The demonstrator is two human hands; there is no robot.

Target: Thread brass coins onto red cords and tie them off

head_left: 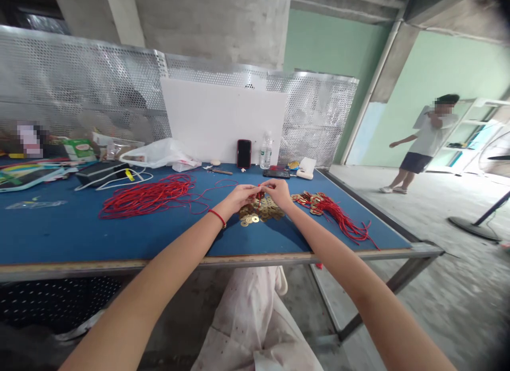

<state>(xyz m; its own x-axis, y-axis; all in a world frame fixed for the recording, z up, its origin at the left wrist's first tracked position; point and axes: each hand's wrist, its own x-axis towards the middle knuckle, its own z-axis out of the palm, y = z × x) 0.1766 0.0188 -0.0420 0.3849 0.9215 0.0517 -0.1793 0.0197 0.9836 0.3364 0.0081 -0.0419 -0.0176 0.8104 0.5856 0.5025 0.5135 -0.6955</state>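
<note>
Close together above the blue table, my left hand point(239, 196) and my right hand point(278, 192) both pinch a thin red cord point(259, 202). The cord hangs down a little between them; the exact shape at the fingertips is too small to make out. Just beneath lies a heap of brass-coloured coins point(271, 209), some with a hole in the middle. Left of my hands spreads a large bundle of loose red cords point(149, 196). To the right, another bunch of red cords point(342, 219) has coins point(316, 201) at its far end.
A phone point(244, 153) stands upright against a white board point(223, 118), beside clear water bottles point(265, 152). A white plastic bag point(157, 154) and a dark box point(105, 173) lie back left. A person point(422, 134) stands beyond the table at right, near a fan base point(474, 228).
</note>
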